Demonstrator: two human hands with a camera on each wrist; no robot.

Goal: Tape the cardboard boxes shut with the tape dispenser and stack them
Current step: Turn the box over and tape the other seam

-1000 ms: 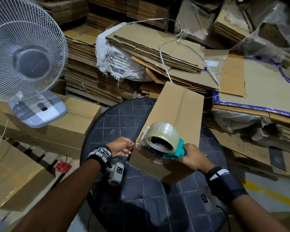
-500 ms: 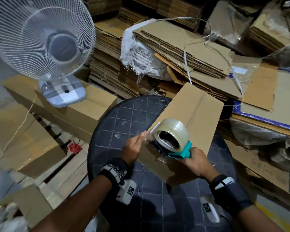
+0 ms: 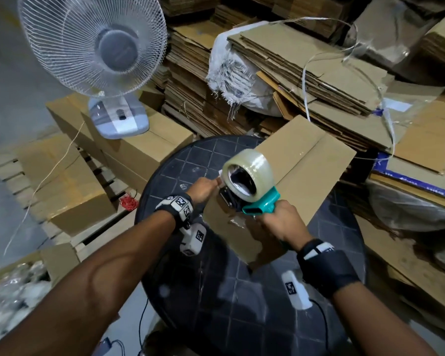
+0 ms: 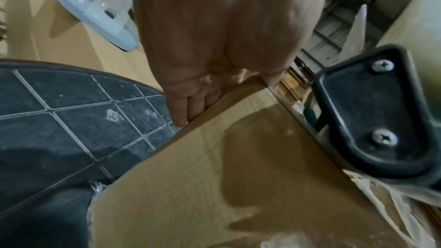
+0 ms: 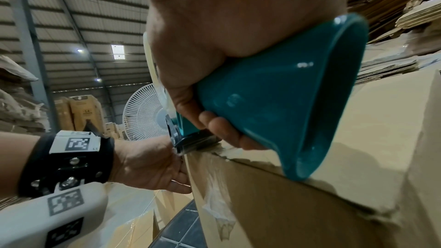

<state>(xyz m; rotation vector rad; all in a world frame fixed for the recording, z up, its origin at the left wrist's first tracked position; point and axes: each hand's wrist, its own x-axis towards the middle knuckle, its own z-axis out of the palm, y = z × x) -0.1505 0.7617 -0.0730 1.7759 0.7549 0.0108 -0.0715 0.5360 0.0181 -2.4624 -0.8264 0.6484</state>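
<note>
A: Item one, surface and room?

B: Round dark table (image 3: 190, 160), top marked in a tile grid with pale lines, dusty spots. Warehouse setting: corrugated roof on steel beams in the right wrist view. Stacks of flattened cardboard (image 3: 306, 62) behind the table, a torn white sack (image 3: 239, 75) among them, loose strapping looped over the pile. White fan (image 3: 93, 44) standing on a closed carton (image 3: 149, 140) left of the table. Red bundle of string (image 3: 127, 202) on the wooden pallet slats below.

A: Item two, the cardboard box (image 3: 301, 165). Position and axis?

B: Lies on the table, long axis running from the person's near side away to the far right; far end overhangs the table rim toward the flat stacks. Centre seam of the top flaps runs along that same axis.

A: Appearance?

B: Plain brown, long and narrow. Clear tape, wrinkled, stuck over the near end face and its upper edge.

A: Item three, tape dispenser (image 3: 252, 194)?

B: Teal handle, black frame, clear roll upright on top. Sits at the box's near top edge, nose toward the left hand.

A: Hands?

B: Right hand (image 3: 278, 222): fingers wrapped round the teal handle. Left hand (image 3: 203, 188): fingers extended, lying flat against the box's left side at the near corner, holding nothing.
</note>
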